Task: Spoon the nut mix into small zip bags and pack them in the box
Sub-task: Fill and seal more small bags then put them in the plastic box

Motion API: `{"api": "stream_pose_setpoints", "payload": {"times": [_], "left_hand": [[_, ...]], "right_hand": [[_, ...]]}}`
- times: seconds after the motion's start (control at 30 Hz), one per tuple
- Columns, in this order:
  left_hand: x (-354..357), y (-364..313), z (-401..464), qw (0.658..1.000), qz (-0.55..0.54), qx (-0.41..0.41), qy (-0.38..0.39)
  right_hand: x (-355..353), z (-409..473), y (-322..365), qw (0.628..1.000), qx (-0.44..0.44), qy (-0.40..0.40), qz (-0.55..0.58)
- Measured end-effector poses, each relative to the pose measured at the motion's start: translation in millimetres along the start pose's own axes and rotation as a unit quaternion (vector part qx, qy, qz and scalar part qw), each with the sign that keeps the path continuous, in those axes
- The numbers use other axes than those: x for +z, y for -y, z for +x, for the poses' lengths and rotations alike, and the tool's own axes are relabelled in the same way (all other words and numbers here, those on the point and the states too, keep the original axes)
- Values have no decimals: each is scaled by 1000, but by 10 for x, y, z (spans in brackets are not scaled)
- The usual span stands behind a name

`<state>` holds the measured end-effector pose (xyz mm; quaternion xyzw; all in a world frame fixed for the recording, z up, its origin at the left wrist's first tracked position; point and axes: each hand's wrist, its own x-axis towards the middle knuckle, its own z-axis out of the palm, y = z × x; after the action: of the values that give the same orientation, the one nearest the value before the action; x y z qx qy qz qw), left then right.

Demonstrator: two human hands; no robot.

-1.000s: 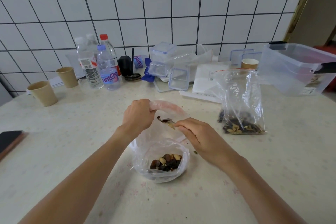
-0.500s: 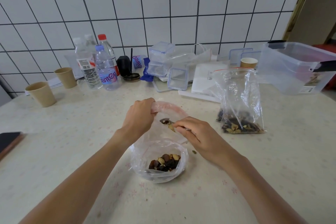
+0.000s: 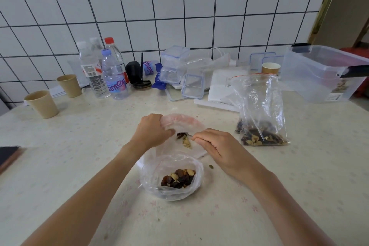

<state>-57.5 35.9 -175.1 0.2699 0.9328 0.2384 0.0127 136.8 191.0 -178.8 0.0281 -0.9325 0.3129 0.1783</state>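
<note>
Both hands work at the mouth of a small zip bag (image 3: 171, 173) that stands on the table (image 3: 79, 146) just in front of the person. Curled fingers of the left hand (image 3: 152, 131) grip the bag's pink-striped rim and hold the opening up and wide. Beside it, the right hand (image 3: 217, 148) pinches the handle of a metal spoon (image 3: 184, 136), whose bowl sits tilted inside the opening with dark and pale pieces of nut mix (image 3: 178, 177) tipping off it; the handle itself is mostly hidden under the fingers. More of the mix already lies in a heap at the bottom of the bag. A single seed (image 3: 211, 166) lies on the table just right of the bag, near the right wrist. To the right, well apart from the hands, a larger zip bag (image 3: 259, 110) stands upright with mix settled in its base. Behind that, at the right edge, sits a clear plastic storage box (image 3: 319, 78). Water bottles (image 3: 111, 74), small lidded containers (image 3: 175, 66) and paper cups (image 3: 43, 104) line the tiled wall, and a dark phone (image 3: 8, 156) lies at the left edge.
</note>
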Motion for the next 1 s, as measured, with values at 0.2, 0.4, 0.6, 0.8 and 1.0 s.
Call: {"api": "stream_pose_setpoints", "payload": {"times": [0.2,0.4,0.6,0.8,1.0], "left_hand": [[-5,19,-5,999,13,-45,25],[51,-1,-59,1000,20,-7,-19],[12,30,-56,999,-13,13,-41],[12,15,-82,997,-34,42,-46],[13,-7,-89,996,-50,48,-63]], "right_hand": [[10,-17,12,1000,-5,10,8],[-11,-43,46,1000,-17,18,13],[-29,-48,62,999,-27,-18,17],[10,13,126,999,-23,-33,11],[39,52,188,999,-31,-2,-38]]}}
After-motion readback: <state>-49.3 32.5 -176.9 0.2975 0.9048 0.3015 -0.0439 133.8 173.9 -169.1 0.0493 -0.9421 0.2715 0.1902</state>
